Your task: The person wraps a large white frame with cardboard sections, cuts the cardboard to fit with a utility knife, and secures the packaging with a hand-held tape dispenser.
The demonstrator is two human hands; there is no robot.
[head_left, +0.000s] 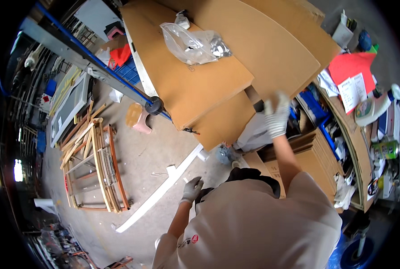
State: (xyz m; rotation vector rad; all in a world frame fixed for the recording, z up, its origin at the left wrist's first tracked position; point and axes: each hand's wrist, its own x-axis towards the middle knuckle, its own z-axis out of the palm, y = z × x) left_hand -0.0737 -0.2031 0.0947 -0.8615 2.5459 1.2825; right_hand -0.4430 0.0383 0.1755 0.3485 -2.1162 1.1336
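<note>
My right hand, in a white striped knit glove, reaches out beside the near corner of the cardboard-covered bench. It is smeared by motion, but its fingers look apart and nothing shows in them. My left hand, gloved too, hangs low at my side with loosely bent fingers and no object visible in it. Past it, a long white strip lies slanting across the floor. On the stacked cardboard sheets rests a clear plastic bag with shiny small pieces inside. A whitish plastic sheet hangs below my right hand.
Left on the floor stand wooden frames and a small stool. A blue cable and metal post run beside the bench. At right are upright cardboard pieces, a white bottle, and a red sheet with papers.
</note>
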